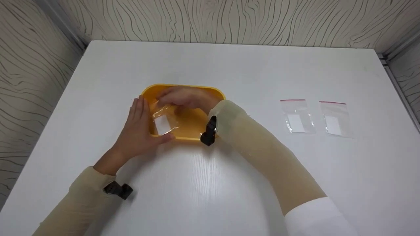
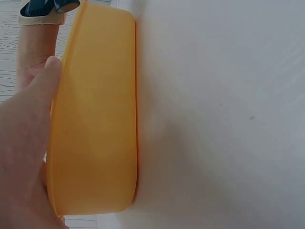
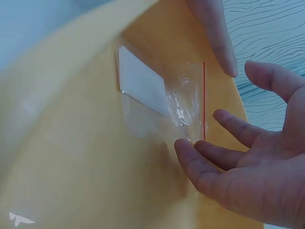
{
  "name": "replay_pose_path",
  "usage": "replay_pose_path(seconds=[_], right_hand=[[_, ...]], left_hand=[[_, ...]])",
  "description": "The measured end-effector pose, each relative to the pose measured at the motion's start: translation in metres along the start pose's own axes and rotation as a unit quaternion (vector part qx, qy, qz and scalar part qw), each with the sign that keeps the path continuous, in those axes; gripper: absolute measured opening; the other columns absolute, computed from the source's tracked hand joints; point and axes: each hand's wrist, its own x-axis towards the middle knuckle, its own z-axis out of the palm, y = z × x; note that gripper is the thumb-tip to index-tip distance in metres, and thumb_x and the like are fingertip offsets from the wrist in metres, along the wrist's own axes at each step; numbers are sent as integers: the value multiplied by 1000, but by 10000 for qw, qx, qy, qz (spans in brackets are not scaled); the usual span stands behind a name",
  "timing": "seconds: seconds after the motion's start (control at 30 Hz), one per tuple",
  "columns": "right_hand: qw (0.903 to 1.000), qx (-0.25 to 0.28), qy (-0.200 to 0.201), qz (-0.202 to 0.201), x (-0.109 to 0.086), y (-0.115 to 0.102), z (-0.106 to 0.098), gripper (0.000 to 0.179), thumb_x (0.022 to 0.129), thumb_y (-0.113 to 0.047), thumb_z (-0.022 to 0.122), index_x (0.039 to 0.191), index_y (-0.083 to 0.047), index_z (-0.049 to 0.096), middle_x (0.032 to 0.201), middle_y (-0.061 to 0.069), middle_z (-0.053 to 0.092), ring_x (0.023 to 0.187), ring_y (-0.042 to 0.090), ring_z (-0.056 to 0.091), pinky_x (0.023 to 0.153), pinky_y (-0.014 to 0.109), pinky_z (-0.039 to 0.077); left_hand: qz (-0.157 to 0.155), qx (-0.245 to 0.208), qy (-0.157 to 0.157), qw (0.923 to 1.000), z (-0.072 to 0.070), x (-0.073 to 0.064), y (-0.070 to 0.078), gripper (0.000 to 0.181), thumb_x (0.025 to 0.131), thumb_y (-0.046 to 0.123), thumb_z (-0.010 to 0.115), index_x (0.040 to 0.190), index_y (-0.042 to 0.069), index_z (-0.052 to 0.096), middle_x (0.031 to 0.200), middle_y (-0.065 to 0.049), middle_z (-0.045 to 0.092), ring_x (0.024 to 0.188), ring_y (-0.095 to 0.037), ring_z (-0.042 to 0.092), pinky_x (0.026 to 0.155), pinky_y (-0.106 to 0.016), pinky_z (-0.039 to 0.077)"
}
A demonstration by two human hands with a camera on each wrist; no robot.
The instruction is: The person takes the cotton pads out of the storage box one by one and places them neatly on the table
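Lying in yellow tub (image 1: 183, 89), clear bag (image 3: 162, 93) — right hand (image 3: 248, 157) released beside it, left hand (image 1: 141, 131) flat on rim.

A hand on the side of a yellow tub

The left hand (image 2: 21, 157) lies flat against the outer wall of the yellow tub (image 2: 95, 119), with its thumb up on the rim. The tub sits on a white table (image 2: 224, 114). Behind the tub, a bit of another arm (image 2: 35, 47) shows

head cam looks down on whole table (image 1: 229, 65); left wrist cam tight against yellow tub (image 2: 95, 119) outer wall; right wrist cam close, looking inside it; all share tub
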Motion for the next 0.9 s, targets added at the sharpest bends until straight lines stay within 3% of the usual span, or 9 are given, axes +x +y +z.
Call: replay_pose_path(seconds=[0.3,0.47,0.7,0.9], right_hand=[[9996,-248,-109,-30,-1,2,1,56,99,-37,65,151,-24,52,146,-2,50,126,22,51,112,36,42],[9990,-350,-262,-1,0,2,-1,54,100,-35,64,149,-16,53,146,-1,52,128,20,48,115,34,36],[9981,-547,-259,119,0,2,-6,38,101,-33,61,132,-11,65,120,5,58,114,22,51,103,34,40],[9891,-1377,-519,73,-4,0,-7,33,102,-36,60,122,-11,68,110,7,57,102,22,52,95,34,43]], left_hand=[[23,-34,39,10000,0,-2,1,130,84,74,65,159,-2,-9,167,-19,-18,154,-35,-18,123,-58,2],[-20,-36,-10,10000,0,-2,1,131,83,75,64,159,-3,-9,167,-19,-19,154,-35,-18,124,-56,1],[12,-25,59,10000,0,-1,1,132,83,74,66,158,-4,-9,167,-21,-17,154,-35,-18,124,-56,2],[5,-27,46,10000,0,-1,1,133,82,75,66,159,-3,-10,167,-19,-19,154,-35,-18,124,-56,1]])
